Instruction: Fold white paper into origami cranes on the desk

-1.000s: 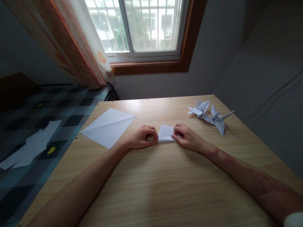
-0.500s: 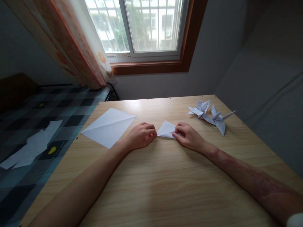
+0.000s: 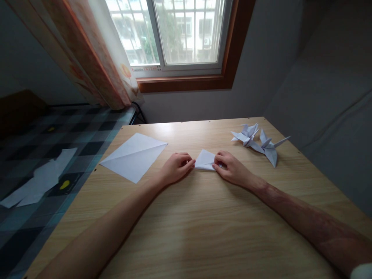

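Pinches paper point(image 3: 204, 160) in right fingers point(image 3: 220, 157), on the worktop point(image 3: 203, 224) right of the sheet point(image 3: 134, 159). Rests left fingers point(image 3: 182, 157), curled, at its corner nearest the sheet; cannot tell if gripping. Shows left thumb point(image 3: 188, 165) straighter than a moment ago, so probably pressing folds flat.

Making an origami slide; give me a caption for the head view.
Left hand and right hand touching a small folded paper on a wooden table, two paper cranes nearby.
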Demonstrator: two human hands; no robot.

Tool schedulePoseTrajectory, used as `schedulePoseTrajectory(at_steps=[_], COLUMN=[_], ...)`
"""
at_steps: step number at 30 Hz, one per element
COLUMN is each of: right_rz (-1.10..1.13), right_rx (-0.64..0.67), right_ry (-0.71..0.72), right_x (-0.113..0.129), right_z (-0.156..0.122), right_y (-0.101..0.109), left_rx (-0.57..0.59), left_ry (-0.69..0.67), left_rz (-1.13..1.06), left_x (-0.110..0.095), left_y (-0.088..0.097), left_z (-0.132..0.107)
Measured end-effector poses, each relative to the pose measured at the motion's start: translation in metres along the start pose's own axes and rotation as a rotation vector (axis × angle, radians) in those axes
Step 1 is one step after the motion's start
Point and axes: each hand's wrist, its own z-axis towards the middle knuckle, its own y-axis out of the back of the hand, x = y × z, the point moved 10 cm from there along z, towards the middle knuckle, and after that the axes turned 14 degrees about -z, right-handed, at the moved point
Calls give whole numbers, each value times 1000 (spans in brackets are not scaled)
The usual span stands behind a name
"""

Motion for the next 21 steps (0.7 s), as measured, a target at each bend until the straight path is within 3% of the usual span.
schedulePoseTrajectory(at_steps=[5, 21], right_rz=[4, -68], right_rx=[0, 3], right_ry=[1, -8], right_x=[1, 1], right_z=[0, -2], right_y=[-1, -4], left_rx=[-67, 0], left_ry=[40, 2], left_rz=[44, 365], left_x=[2, -3], left_y=[-4, -19], left_z=[-2, -5])
